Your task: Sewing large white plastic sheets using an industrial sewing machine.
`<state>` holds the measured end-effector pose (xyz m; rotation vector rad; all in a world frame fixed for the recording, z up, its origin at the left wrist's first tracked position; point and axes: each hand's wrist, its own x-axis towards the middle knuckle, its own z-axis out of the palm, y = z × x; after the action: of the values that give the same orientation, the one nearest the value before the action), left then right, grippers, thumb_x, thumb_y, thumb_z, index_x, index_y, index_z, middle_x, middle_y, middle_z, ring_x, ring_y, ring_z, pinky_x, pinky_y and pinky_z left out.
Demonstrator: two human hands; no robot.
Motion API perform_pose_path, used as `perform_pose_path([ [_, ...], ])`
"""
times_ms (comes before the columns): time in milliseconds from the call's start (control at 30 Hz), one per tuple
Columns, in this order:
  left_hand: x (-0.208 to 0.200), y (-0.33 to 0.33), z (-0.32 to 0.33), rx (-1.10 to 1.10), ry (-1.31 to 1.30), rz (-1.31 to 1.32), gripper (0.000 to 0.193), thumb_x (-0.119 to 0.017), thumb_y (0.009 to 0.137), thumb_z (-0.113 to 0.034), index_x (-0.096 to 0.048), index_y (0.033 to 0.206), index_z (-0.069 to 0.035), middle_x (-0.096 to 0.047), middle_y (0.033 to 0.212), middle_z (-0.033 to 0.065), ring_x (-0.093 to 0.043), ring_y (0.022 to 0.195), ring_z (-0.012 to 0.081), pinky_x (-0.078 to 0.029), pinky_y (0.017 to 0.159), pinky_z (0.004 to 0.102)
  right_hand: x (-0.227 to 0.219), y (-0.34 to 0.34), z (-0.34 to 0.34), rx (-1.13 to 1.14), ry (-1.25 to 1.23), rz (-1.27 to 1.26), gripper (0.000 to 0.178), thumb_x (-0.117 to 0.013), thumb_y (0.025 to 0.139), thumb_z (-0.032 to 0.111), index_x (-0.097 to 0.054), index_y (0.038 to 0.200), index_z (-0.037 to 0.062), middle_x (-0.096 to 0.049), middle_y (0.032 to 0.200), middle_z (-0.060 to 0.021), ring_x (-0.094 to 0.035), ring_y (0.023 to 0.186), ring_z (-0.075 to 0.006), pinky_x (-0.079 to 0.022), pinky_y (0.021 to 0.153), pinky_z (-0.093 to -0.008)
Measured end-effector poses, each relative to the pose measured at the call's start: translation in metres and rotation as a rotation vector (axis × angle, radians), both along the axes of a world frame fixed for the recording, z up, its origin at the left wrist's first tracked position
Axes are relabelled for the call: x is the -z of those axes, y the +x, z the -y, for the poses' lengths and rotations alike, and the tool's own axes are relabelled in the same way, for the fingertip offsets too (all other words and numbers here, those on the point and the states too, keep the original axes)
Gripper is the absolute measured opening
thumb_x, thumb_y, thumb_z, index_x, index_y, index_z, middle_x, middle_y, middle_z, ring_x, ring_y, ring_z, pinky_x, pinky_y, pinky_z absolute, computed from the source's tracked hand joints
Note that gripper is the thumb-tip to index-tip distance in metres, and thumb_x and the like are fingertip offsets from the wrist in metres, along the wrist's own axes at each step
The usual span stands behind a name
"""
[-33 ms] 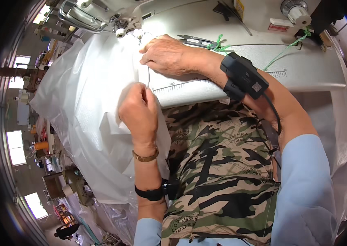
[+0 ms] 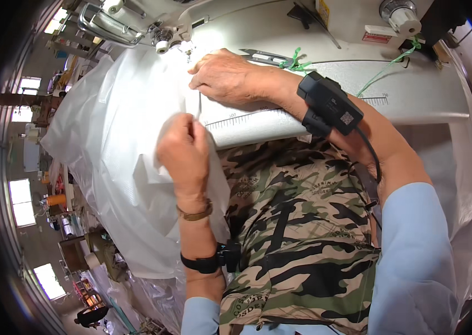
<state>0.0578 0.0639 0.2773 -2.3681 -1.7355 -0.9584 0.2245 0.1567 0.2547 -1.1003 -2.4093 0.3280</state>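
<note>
A large sheet of thin white, translucent material (image 2: 118, 162) drapes from the sewing machine (image 2: 236, 33) down over the left side of my lap. My left hand (image 2: 183, 151) is closed in a fist on the sheet's right edge, a little below the machine bed. Just right of the brightly lit needle area (image 2: 188, 53), my right hand (image 2: 222, 75) rests low over the bed with curled fingers. Its fingertips pinch the edge of the same sheet, partly lost in glare. The edge runs nearly straight between my two hands.
Behind my right wrist lie thread snips (image 2: 266, 57) tied with green cord (image 2: 378, 82). A printed ruler (image 2: 241, 118) runs along the bed's front. At the upper right is a handwheel-like knob (image 2: 402, 18). A person (image 2: 90, 316) stands far off at the lower left.
My left hand has shifted slightly to the left with the sheet's edge in it. My right hand stays almost in place by the needle.
</note>
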Motion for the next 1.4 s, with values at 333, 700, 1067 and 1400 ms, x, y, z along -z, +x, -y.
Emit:
perform_pose_path([
  [333, -0.017, -0.005, -0.006, 0.048, -0.127, -0.17, 0.016, -0.07, 0.08, -0.006, -0.063, 0.093, 0.0, -0.061, 0.074, 0.014, -0.061, 0.065, 0.0304, -0.049, 0.063, 0.0398, -0.006, 0.002, 0.003, 0.005, -0.045, 0.025, 0.032, -0.047, 0.093, 0.014, -0.071, 0.111, 0.0043, -0.065, 0.123, -0.0185, -0.057, 0.121, -0.0285, -0.04, 0.105, -0.043],
  [700, -0.01, -0.007, 0.015, 0.127, -0.058, -0.501, 0.011, -0.062, 0.076, 0.002, -0.06, 0.085, -0.005, -0.054, 0.081, 0.011, -0.06, 0.069, 0.033, -0.047, 0.059, 0.044, -0.002, 0.003, 0.005, 0.013, -0.068, 0.037, 0.029, -0.05, 0.094, 0.016, -0.072, 0.111, 0.007, -0.063, 0.126, -0.0176, -0.054, 0.125, -0.028, -0.039, 0.104, -0.041],
  [1067, -0.005, -0.02, -0.012, 0.383, -0.03, -0.42, 0.012, -0.063, 0.077, 0.003, -0.053, 0.08, -0.003, -0.053, 0.08, 0.0121, -0.059, 0.065, 0.0328, -0.048, 0.056, 0.0431, 0.003, 0.003, 0.01, 0.059, 0.071, 0.056, 0.03, -0.051, 0.095, 0.022, -0.071, 0.112, 0.0076, -0.061, 0.124, -0.0141, -0.053, 0.122, -0.0268, -0.039, 0.102, -0.0417],
  [1400, -0.003, -0.019, -0.06, 0.36, -0.052, -0.308, 0.005, -0.061, 0.08, 0.001, -0.057, 0.081, 0.0, -0.057, 0.081, 0.0145, -0.062, 0.07, 0.0351, -0.049, 0.063, 0.0441, 0.001, -0.002, 0.014, 0.032, 0.111, 0.072, 0.037, -0.053, 0.094, 0.023, -0.058, 0.12, -0.0035, -0.062, 0.113, -0.0169, -0.058, 0.108, -0.0286, -0.04, 0.093, -0.041],
])
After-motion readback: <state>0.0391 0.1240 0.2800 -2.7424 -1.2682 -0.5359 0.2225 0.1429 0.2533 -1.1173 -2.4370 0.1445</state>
